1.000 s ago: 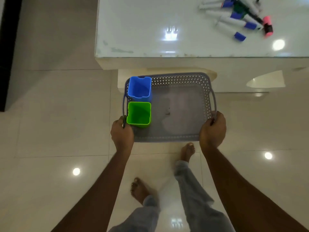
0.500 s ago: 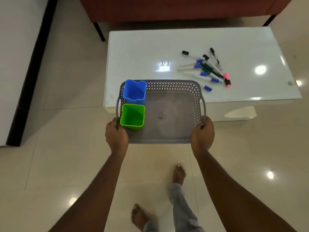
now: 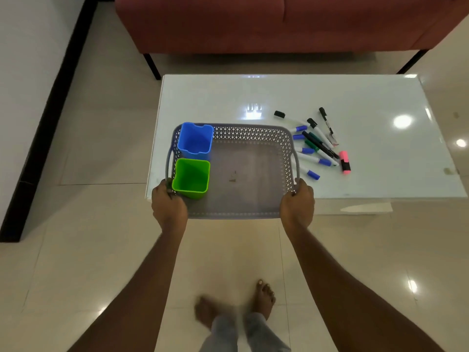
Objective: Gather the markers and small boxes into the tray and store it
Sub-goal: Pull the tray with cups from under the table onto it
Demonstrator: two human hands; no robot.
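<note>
Gripping is seen on both sides of a grey tray (image 3: pixel 241 127) with lattice walls: the left hand (image 3: pixel 168 203) is curled round the near end of the left handle, and the right hand (image 3: pixel 297 205) is curled round the near end of the right handle. The far half of the tray is seen over the near left corner of a glossy white counter (image 3: pixel 368 102), while the near half is seen over the tiled floor (image 3: pixel 101 250); whether it rests on the counter cannot be told. Two small boxes are stood upright inside the tray against its left wall: a blue box (image 3: pixel 195 141) is placed in the far left corner and a green box (image 3: pixel 191 177) is placed just in front of it, with the two touching or nearly so. A loose pile of markers (image 3: pixel 317 146) with blue, black and green caps is spread on the counter just right of the tray, and the nearest ones are partly hidden behind the right handle. A pink highlighter (image 3: pixel 344 162) is laid at the right edge of the pile. A red sofa (image 3: pixel 279 21) is seen beyond the counter, and bare feet are seen on the floor below the arms.
</note>
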